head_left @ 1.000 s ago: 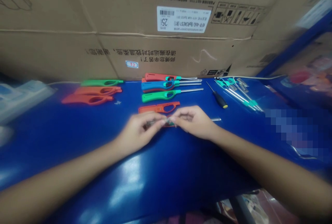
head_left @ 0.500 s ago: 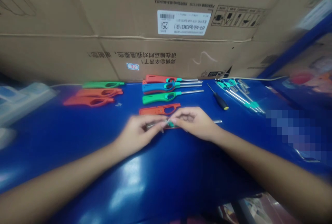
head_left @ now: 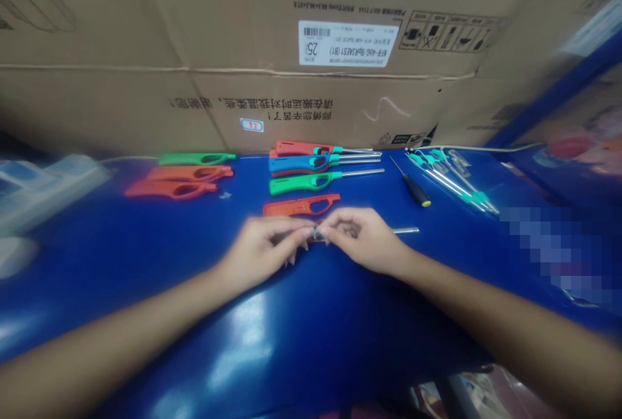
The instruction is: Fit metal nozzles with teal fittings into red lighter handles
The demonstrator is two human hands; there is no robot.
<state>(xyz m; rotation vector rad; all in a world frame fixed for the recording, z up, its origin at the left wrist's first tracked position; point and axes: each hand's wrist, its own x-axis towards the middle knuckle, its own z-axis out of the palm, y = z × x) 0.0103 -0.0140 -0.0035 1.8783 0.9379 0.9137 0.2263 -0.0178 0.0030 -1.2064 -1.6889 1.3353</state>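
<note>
My left hand [head_left: 265,247] and my right hand [head_left: 367,237] meet at the middle of the table, fingertips pinched together. Between them is a small greenish lighter part [head_left: 316,232]; its exact shape is mostly hidden by the fingers. Below the fingertips a bit of a red shell shows, and a metal lighter tube [head_left: 405,230] sticks out to the right from behind my right hand. Just beyond the fingers lies an orange lighter shell half [head_left: 282,207]. Farther back, assembled long-nosed lighters lie in a stack, among them a green lighter [head_left: 294,184] and a blue lighter [head_left: 294,164].
Green and orange handle shells [head_left: 168,189] lie back left, near a pale plastic container [head_left: 53,186]. A black screwdriver [head_left: 414,191] and several metal tubes with green ends [head_left: 457,179] lie back right. A large cardboard sheet [head_left: 146,101] stands along the table's rear edge.
The hands stay together at nearly the same place, the fingertips closer round the small part, so less of its green shows. The whole view has shifted slightly.
</note>
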